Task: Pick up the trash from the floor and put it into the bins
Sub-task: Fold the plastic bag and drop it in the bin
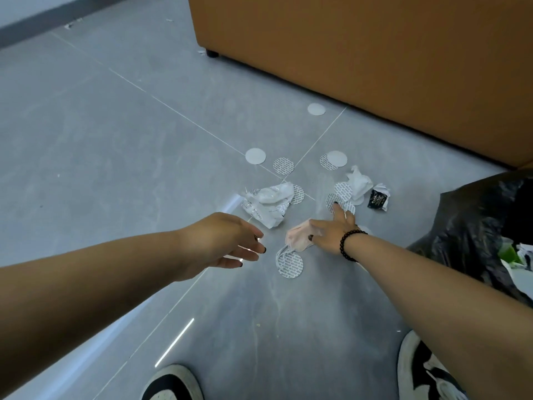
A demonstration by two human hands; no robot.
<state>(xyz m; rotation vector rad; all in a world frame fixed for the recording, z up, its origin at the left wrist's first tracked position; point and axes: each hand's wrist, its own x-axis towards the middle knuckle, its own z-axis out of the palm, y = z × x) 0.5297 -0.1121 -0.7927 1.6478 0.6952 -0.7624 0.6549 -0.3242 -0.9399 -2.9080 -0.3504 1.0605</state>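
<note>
Left hand (227, 241) hovering open over floor (115, 140); right hand (331, 229) pinching pink mask (298, 238), forefinger touching printed disc (334, 201) beside black bag (473, 226).

Brown sofa (375, 53), black-and-white shoes (173, 383)
</note>
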